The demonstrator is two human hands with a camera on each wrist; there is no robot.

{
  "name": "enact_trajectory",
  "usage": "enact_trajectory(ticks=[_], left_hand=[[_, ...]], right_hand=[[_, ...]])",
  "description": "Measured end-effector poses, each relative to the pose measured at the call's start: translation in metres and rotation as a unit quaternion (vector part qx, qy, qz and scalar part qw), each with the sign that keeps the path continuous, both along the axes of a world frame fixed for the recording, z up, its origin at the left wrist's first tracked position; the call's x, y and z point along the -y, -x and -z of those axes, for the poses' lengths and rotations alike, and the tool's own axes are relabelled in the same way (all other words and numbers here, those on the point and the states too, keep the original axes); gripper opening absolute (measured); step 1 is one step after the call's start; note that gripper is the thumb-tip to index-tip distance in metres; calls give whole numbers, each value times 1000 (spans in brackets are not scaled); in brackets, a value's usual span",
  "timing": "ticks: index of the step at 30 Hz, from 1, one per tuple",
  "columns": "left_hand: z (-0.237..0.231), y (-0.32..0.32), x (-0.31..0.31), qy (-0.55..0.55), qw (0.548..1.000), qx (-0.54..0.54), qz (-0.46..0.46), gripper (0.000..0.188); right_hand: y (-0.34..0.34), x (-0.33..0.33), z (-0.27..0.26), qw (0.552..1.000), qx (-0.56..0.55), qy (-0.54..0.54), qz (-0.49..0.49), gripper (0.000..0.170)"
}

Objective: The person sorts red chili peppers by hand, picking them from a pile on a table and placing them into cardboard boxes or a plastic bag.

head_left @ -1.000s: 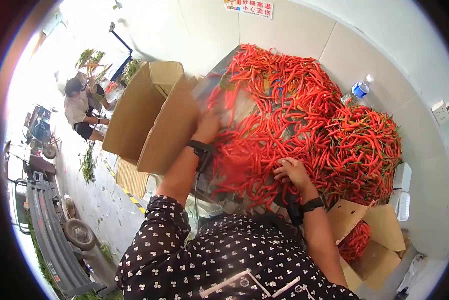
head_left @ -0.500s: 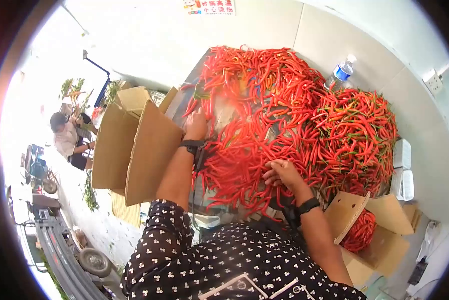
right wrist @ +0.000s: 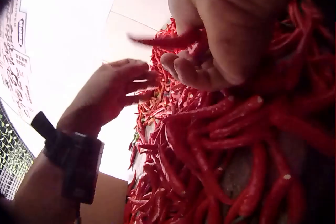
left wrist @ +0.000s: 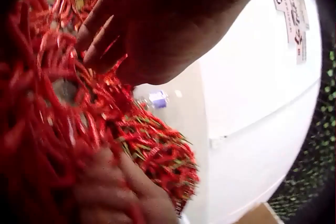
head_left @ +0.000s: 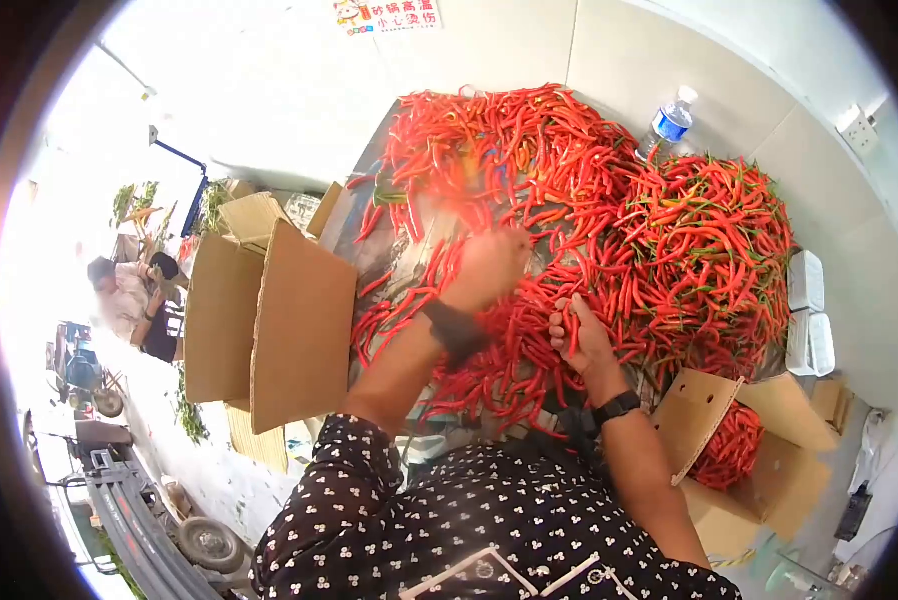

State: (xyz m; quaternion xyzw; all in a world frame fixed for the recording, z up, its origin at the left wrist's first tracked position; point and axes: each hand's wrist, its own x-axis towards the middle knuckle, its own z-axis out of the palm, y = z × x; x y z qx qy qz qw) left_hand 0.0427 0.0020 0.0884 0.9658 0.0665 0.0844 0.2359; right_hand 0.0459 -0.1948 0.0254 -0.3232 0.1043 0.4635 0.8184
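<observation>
A wide heap of red chili peppers (head_left: 714,235) covers the table; many at its right end have green stems. My right hand (head_left: 584,335) is at the near side of the heap. In the right wrist view, its curled fingers (right wrist: 186,71) hold a red chili pepper (right wrist: 163,40) whose tip sticks out. My left hand (head_left: 494,265), blurred in the head view, is over the middle of the heap. Seen from the right wrist, the left hand (right wrist: 118,85) has its fingers spread apart, with no pepper visible in them.
A tall cardboard box (head_left: 304,325) stands at the left. Another open box (head_left: 689,420) with red peppers inside sits at the near right. A water bottle (head_left: 669,122) and white plastic trays (head_left: 807,315) are along the wall. Another person (head_left: 129,300) sits beyond the left box.
My left hand has swung from the heap's left edge rightward to its middle, nearer my right hand. The right hand stays at the near side, and the head view has shifted.
</observation>
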Motion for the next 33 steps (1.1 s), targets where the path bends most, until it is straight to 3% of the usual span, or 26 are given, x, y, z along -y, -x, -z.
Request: enact_trajectory(ticks=[4, 7, 13, 16, 20, 22, 25, 28, 31, 33], left_hand=[[28, -9, -67, -128, 985, 114, 20, 10], [36, 3, -81, -124, 991, 22, 43, 24], [30, 14, -78, -177, 983, -37, -13, 20], [23, 16, -84, -153, 985, -77, 9, 18], [20, -9, -93, -103, 994, -46, 1, 23], [15, -24, -90, -36, 993, 95, 58, 29], [55, -51, -103, -85, 995, 37, 24, 32], [42, -52, -90, -51, 997, 14, 50, 31], [37, -41, -86, -58, 998, -14, 18, 31], [34, -30, -88, -10, 992, 60, 109, 25]], right_hand=[[-1, -3, -6, 998, 9, 63, -9, 29], [-2, -2, -4, 997, 20, 73, -18, 29], [-3, 1, -5, 998, 6, 64, -27, 29], [-3, 0, -6, 998, -2, 60, -31, 30], [-4, 2, -6, 998, -2, 58, -39, 31], [-4, 2, -5, 997, 0, 63, -37, 31], [-5, 2, -2, 998, 2, 61, -35, 31], [-4, 3, -2, 998, -3, 55, -30, 30], [-6, 1, -1, 998, -2, 48, -39, 30], [-5, -1, -7, 998, -3, 56, -39, 30]])
